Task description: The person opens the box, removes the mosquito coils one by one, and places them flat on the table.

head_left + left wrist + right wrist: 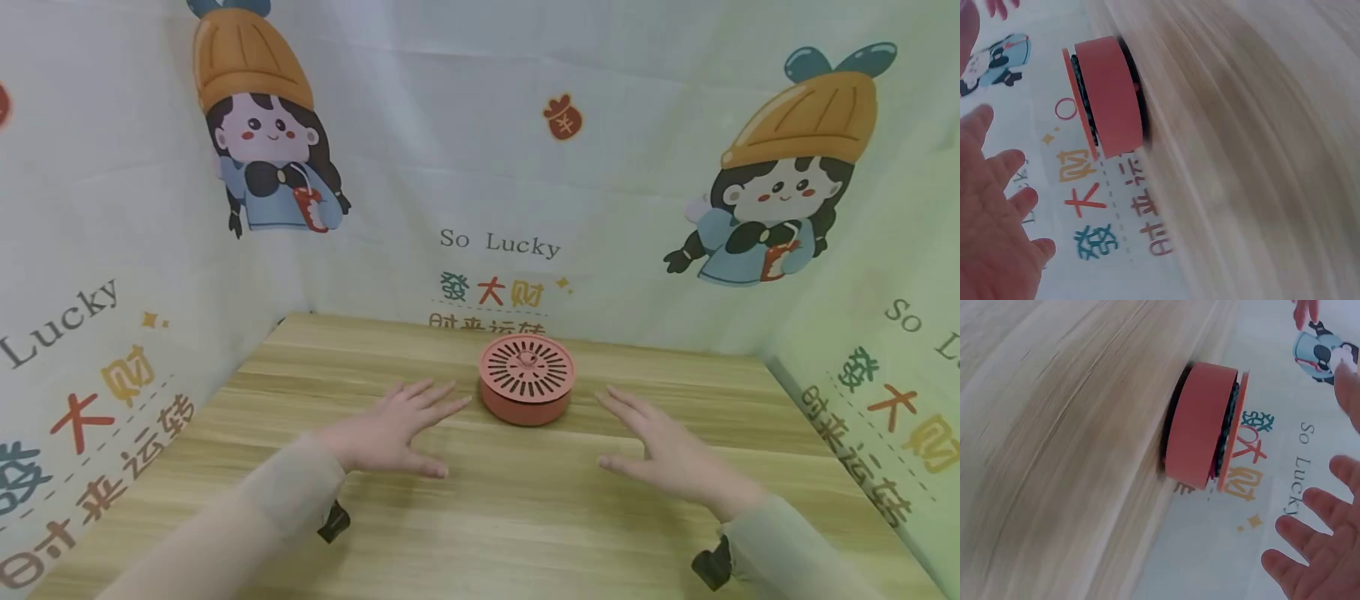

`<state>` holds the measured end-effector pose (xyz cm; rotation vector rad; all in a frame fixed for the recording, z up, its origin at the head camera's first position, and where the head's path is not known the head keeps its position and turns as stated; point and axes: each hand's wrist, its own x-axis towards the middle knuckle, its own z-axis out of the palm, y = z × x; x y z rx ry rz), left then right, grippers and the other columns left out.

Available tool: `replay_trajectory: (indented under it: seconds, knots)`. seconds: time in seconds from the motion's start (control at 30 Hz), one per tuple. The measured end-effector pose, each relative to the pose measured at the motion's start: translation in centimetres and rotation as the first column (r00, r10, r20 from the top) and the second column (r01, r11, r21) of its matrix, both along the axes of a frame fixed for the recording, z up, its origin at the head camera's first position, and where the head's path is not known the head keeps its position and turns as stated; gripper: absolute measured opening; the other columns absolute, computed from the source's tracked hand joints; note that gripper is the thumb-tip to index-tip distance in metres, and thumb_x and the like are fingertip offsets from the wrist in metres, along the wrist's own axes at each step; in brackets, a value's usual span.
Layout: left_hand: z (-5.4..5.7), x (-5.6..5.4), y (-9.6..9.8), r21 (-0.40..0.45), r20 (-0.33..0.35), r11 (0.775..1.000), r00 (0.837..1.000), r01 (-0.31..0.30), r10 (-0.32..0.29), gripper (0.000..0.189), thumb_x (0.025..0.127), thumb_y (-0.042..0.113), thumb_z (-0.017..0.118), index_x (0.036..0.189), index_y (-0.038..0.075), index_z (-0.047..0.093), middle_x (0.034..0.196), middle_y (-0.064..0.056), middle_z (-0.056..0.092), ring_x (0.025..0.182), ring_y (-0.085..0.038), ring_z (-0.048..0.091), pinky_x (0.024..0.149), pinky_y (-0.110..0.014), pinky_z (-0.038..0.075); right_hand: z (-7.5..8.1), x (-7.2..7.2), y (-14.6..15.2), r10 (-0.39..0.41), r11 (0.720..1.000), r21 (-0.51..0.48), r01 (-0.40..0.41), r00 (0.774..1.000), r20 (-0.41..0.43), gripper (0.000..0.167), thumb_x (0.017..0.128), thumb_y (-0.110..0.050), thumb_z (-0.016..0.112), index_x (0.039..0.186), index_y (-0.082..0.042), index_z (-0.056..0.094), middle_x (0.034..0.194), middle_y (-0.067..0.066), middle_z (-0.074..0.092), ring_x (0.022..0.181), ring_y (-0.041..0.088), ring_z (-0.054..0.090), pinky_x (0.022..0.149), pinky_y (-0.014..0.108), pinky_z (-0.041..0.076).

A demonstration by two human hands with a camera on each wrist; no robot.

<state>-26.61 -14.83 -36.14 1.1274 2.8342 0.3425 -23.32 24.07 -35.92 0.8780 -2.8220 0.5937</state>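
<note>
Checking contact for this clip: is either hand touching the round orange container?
No: in the head view the left hand and right hand flank the orange container, apart.

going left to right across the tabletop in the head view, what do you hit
left hand → round orange slotted-lid container → right hand, all over the wooden table; neither hand touches the container.

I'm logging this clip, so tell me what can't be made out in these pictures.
- Inside of the round box: head view, hidden under its slotted lid.
- Left hand and right hand palms: face down.
- Tabletop grain: wrist views, motion-blurred.
- Black wrist devices: mostly hidden by sleeves.
</note>
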Motion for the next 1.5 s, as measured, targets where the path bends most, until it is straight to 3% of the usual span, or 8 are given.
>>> replay_trajectory:
  seconds: [0.17,0.33,0.53,0.63,0.8,0.97,1.17,1.5]
  knots:
    - [-1.8,-2.4,2.0,0.273,0.210,0.930,0.958,-0.248,0.194,0.078,0.089,0.061,0.055,0.153,0.027,0.027,0.157,-0.002,0.026,0.143,-0.028,0.022,0.116,-0.053,0.021,-1.3,-2.5,-1.5,-0.144,0.972,-0.172,0.161,0.984,0.107,0.068,0.093,-0.042,0.062,0.146,-0.006,0.039,0.148,0.019,0.038,0.135,0.041,0.034,0.108,0.062,0.031]
    - [-3.6,-4.7,4.2,0.488,0.422,0.729,0.861,-0.480,0.284,0.070,0.093,0.057,0.051,0.150,0.021,0.034,0.151,-0.007,0.037,0.138,-0.030,0.034,0.113,-0.052,0.029,-2.6,-5.2,-3.4,-0.195,0.902,-0.330,0.280,0.944,0.267,0.063,0.096,-0.039,0.057,0.145,-0.002,0.040,0.146,0.023,0.038,0.132,0.041,0.038,0.107,0.057,0.036]
    - [-5.1,-7.0,6.5,0.635,0.586,0.456,0.773,-0.624,0.243,0.061,0.100,0.041,0.048,0.149,0.009,0.034,0.151,-0.014,0.037,0.136,-0.033,0.036,0.112,-0.049,0.033,-4.2,-7.8,-4.9,-0.235,0.790,-0.454,0.413,0.887,0.398,0.064,0.100,-0.037,0.051,0.147,0.002,0.033,0.150,0.024,0.032,0.134,0.041,0.036,0.109,0.055,0.035]
    - [-5.8,-7.8,7.3,0.668,0.642,0.328,0.740,-0.668,0.201,0.057,0.101,0.035,0.047,0.148,0.006,0.034,0.152,-0.015,0.034,0.137,-0.033,0.033,0.114,-0.049,0.030,-4.8,-8.8,-5.6,-0.239,0.707,-0.525,0.474,0.858,0.454,0.063,0.101,-0.034,0.049,0.147,0.003,0.029,0.150,0.024,0.031,0.135,0.041,0.034,0.110,0.054,0.034]
    - [-6.9,-8.7,9.0,0.696,0.695,0.158,0.712,-0.700,0.094,0.056,0.102,0.029,0.044,0.148,0.001,0.031,0.152,-0.017,0.031,0.138,-0.034,0.032,0.116,-0.047,0.025,-5.7,-9.9,-6.7,-0.135,0.477,-0.658,0.583,0.788,0.600,0.064,0.102,-0.033,0.045,0.151,0.001,0.020,0.154,0.021,0.024,0.138,0.039,0.027,0.113,0.053,0.029]
    - [-7.3,-9.0,10.3,0.696,0.715,0.095,0.699,-0.712,0.006,0.058,0.103,0.030,0.042,0.149,-0.001,0.026,0.155,-0.017,0.024,0.142,-0.033,0.022,0.119,-0.044,0.018,-6.4,-10.7,-7.6,-0.022,0.340,-0.721,0.604,0.771,0.637,0.065,0.103,-0.037,0.040,0.151,0.001,0.017,0.155,0.019,0.022,0.141,0.034,0.024,0.117,0.046,0.023]
    - [-7.7,-9.2,11.0,0.678,0.733,0.108,0.679,-0.727,-0.030,0.058,0.104,0.039,0.035,0.151,0.005,0.029,0.157,-0.011,0.022,0.145,-0.028,0.016,0.120,-0.041,0.016,-7.1,-11.0,-8.1,0.094,0.196,-0.737,0.647,0.735,0.671,0.059,0.103,-0.041,0.042,0.148,-0.005,0.029,0.152,0.010,0.029,0.141,0.024,0.025,0.119,0.038,0.020]
    - [-7.9,-8.6,10.7,0.705,0.709,0.077,0.698,-0.706,-0.099,0.052,0.104,0.039,0.034,0.148,0.010,0.038,0.155,-0.010,0.029,0.142,-0.026,0.026,0.118,-0.040,0.024,-7.2,-10.3,-8.1,0.080,0.256,-0.760,0.597,0.771,0.632,0.053,0.104,-0.042,0.036,0.135,0.000,0.046,0.149,0.010,0.039,0.137,0.025,0.035,0.117,0.041,0.026]
